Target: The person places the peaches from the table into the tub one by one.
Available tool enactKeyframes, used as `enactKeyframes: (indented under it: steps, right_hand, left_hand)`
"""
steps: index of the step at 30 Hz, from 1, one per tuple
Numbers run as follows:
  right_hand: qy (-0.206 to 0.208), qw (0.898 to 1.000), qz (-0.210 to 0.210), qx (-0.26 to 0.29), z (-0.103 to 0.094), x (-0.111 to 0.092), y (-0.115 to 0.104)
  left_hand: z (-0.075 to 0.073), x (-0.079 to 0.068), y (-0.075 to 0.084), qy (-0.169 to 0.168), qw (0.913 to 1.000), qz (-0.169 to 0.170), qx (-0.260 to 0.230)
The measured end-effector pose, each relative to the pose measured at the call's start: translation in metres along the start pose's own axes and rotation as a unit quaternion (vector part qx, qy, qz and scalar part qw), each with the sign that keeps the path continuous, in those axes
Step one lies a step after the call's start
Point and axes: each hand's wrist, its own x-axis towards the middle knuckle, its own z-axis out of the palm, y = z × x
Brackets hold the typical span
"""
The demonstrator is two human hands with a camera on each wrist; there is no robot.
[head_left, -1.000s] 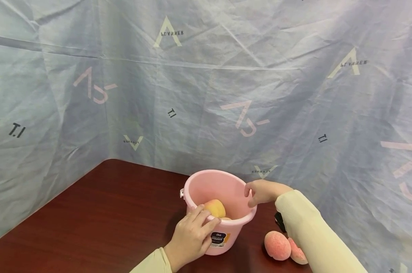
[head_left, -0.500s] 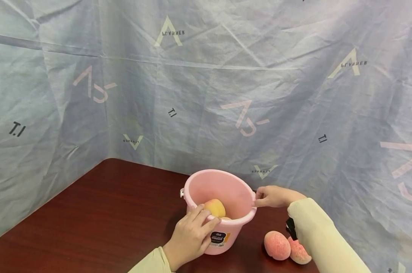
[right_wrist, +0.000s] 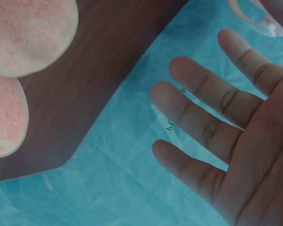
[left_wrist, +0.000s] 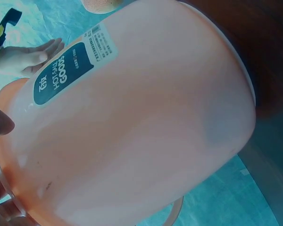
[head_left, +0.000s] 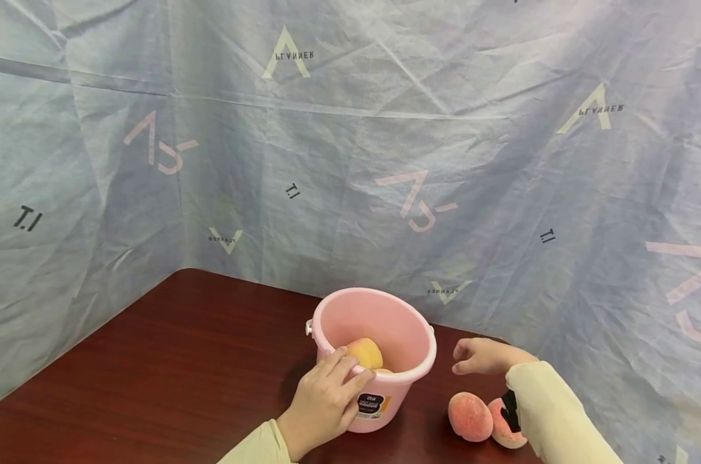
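A pink plastic bucket [head_left: 405,332] stands on the dark red table, a dark label on its front. My left hand [head_left: 321,399] grips its near rim, fingers over the edge and the thumb [left_wrist: 0,121] on the outer wall. Inside the bucket lies a yellow-orange peach [head_left: 365,353], with part of another fruit just below it, mostly hidden by the rim. My right hand [head_left: 483,356] hovers right of the bucket, holding nothing, its fingers [right_wrist: 198,110] spread and relaxed in the right wrist view. Below that hand, two pink peaches [head_left: 470,417] sit side by side on the table.
The wooden table [head_left: 153,361] reaches back to a grey-blue printed cloth [head_left: 327,142] hung behind and at the sides. A white handle joint [head_left: 309,328] sticks out at the bucket's left. A black wrist strap [head_left: 509,411] partly covers the right-hand peach.
My right hand has left the bucket's right rim and moved right and down toward the pink peaches. My left hand and the bucket have stayed in place.
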Motion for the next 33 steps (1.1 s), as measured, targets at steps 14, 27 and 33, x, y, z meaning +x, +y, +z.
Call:
enactKeyframes:
  steps: [14, 27, 33]
  right_hand:
    - [-0.006, 0.998, 0.035, 0.045, 0.04, 0.009, 0.022]
    - [-0.018, 0.998, 0.016, 0.059, 0.073, 0.019, 0.047]
    - [-0.011, 0.998, 0.032, 0.057, 0.088, 0.024, 0.056]
  left_hand:
    - [0.001, -0.001, 0.001, -0.004, 1.0, -0.001, 0.0]
    - [0.002, -0.002, 0.001, -0.004, 1.0, 0.0, 0.007]
    - [0.003, -0.002, 0.001, -0.001, 1.0, 0.0, 0.008]
